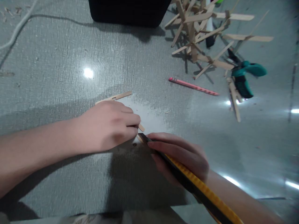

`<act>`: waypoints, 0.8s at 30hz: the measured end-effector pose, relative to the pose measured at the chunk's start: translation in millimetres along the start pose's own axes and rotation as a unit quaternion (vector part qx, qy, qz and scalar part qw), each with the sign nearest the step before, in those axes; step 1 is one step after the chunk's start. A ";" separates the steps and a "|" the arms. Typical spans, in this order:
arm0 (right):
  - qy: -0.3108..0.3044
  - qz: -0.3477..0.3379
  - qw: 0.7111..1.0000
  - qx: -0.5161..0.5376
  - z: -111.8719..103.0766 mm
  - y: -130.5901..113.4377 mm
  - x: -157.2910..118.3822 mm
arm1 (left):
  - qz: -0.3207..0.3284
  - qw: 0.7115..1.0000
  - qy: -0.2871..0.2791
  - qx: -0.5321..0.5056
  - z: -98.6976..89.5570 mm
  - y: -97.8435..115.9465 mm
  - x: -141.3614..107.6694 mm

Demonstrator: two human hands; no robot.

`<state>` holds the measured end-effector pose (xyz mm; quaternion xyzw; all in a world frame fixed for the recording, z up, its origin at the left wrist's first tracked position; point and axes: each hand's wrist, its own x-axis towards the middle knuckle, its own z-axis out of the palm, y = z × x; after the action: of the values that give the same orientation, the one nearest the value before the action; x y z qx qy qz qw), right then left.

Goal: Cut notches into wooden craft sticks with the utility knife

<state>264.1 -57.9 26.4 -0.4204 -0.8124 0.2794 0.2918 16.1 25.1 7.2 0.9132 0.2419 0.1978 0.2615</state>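
Observation:
My left hand (112, 124) is closed around a small wooden craft stick (141, 127), whose end pokes out past the fingertips. My right hand (179, 152) grips a yellow and black utility knife (196, 183) slantwise. The tip of its blade (143, 137) meets the wood at the left fingertips; how deep it sits I cannot tell. Just behind the left hand lies a notched craft stick (123, 95), partly hidden by the knuckles. Pale dust (151, 115) covers the tabletop around both hands.
A black box (129, 12) stands at the back. Craft-stick constructions (193, 34) are heaped at the back right, near teal-handled pliers (245, 74). A pink pencil (193, 87) and loose sticks (234, 99) lie in front of them. A white cable (20, 26) crosses the far left corner.

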 end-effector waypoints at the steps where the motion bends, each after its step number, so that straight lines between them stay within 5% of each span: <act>1: -0.004 0.004 1.000 0.007 0.3 -0.2 -0.4 | 0.016 1.000 -0.009 -0.014 -1.2 -0.1 0.4; 12: -0.015 -0.007 1.000 -0.013 1.9 1.6 -5.3 | 0.008 0.995 -0.091 -0.046 -12.0 -1.0 5.6; 24: -0.022 -0.001 1.000 -0.021 0.2 -2.7 -1.4 | 0.024 0.995 -0.093 -0.018 -11.6 0.6 6.5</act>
<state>263.3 -60.5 27.7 -0.4193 -0.8251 0.2709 0.2646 15.9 32.7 18.2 0.9282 0.1912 0.1226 0.2947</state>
